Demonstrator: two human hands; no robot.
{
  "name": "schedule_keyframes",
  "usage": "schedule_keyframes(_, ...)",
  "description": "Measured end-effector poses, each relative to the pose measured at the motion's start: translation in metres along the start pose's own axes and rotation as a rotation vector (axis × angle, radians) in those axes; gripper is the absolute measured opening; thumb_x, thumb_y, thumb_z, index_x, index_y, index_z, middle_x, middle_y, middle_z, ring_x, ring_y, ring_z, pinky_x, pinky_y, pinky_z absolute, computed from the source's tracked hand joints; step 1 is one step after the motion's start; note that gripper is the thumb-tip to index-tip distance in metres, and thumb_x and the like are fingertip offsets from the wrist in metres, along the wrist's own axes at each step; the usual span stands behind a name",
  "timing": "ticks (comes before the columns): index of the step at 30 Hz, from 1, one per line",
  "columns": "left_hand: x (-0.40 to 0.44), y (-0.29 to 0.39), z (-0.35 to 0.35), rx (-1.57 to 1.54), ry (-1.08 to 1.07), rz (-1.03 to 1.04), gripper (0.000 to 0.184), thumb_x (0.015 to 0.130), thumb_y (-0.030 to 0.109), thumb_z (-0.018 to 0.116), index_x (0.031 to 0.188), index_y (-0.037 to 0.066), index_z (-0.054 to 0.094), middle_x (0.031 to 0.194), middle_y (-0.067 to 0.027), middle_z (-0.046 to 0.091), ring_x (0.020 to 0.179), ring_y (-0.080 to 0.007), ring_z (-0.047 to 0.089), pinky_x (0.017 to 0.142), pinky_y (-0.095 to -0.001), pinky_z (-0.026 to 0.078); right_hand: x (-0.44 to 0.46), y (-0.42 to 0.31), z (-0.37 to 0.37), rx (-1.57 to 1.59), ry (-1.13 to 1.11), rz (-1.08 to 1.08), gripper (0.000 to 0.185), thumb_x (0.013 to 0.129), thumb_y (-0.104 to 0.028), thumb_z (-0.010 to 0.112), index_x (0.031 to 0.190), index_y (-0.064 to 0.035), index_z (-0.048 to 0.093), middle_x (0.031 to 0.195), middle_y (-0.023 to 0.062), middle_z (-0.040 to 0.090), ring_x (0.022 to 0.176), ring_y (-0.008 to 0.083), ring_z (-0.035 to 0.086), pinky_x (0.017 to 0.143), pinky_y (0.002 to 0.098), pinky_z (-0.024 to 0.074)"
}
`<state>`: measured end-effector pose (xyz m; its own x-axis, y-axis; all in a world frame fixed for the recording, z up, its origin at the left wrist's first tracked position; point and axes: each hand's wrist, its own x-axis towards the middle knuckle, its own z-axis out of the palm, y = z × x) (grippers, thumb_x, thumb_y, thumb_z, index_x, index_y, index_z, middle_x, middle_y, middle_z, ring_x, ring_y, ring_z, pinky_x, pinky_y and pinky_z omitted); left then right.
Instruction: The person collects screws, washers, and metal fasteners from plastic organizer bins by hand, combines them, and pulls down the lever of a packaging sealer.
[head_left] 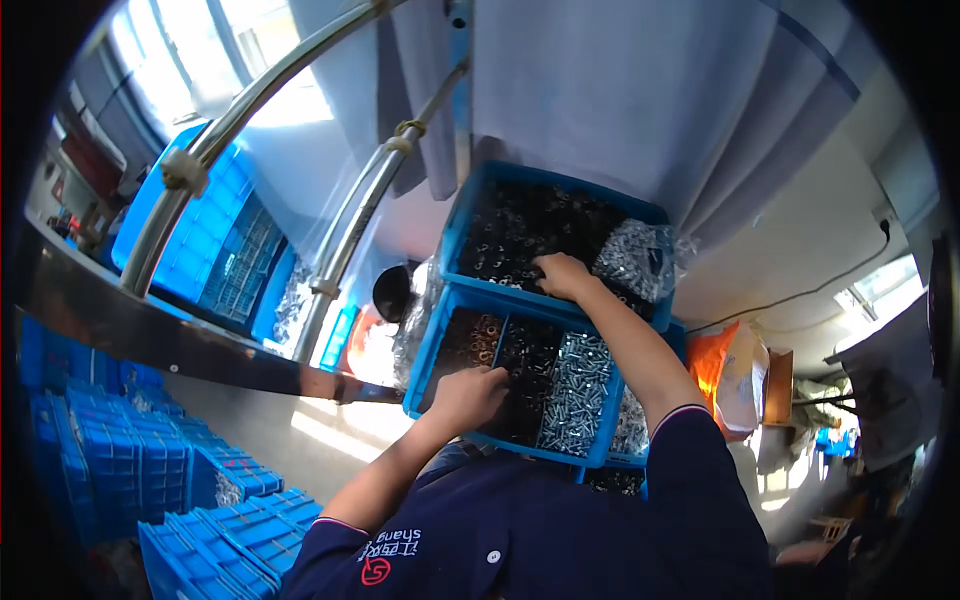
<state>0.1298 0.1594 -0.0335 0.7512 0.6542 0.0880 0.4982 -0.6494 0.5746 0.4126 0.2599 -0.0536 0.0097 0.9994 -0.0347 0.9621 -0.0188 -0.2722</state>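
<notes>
My left hand (470, 400) is closed over the near divided blue bin (428, 362), by the copper-coloured ring-like parts (484, 340) and the dark small parts (527, 358). What its curled fingers hold, if anything, is hidden. My right hand (565, 275) reaches to the front of the rear blue bin (452, 235). Its fingers are bent together at the black small parts (535, 215) heaped there, and I cannot make out anything between them. Silver bolts (578, 395) fill the compartment to the right of the dark parts.
A clear plastic bag (638, 262) lies in the rear bin's right end. Metal rails (350, 235) rise on the left. Stacked blue crates (130, 450) stand at lower left. An orange and white sack (728, 375) sits on the right, beside a cardboard box (778, 385).
</notes>
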Motion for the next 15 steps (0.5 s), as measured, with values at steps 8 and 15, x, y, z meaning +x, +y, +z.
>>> schedule_keyframes(8, 0.003, -0.011, 0.021, 0.191, 0.16, 0.263, 0.018, 0.079, 0.017, 0.059, 0.094, 0.019, 0.07, 0.067, -0.0012, 0.057, 0.065, -0.0207, 0.063, 0.051, -0.0346, 0.049, 0.003, 0.008, -0.003, 0.058, 0.034, 0.059, 0.031, 0.091, -0.028, 0.055, 0.091, 0.0011, 0.066, 0.088, 0.024, 0.067, 0.086, 0.0405, 0.065, 0.076, 0.0475, 0.0513)
schedule_keyframes(15, 0.019, 0.0, 0.0, -0.06, 0.079, 0.239, 0.009, 0.08, 0.016, 0.063, 0.087, 0.012, 0.067, 0.074, -0.0068, 0.062, 0.072, -0.0264, 0.065, 0.06, -0.0382, 0.051, -0.095, -0.013, -0.058, 1.442, 0.11, 0.475, 0.031, 0.093, -0.029, 0.059, 0.075, -0.0032, 0.058, 0.056, 0.0027, 0.048, 0.049, 0.0127, 0.045, 0.045, 0.026, 0.0357)
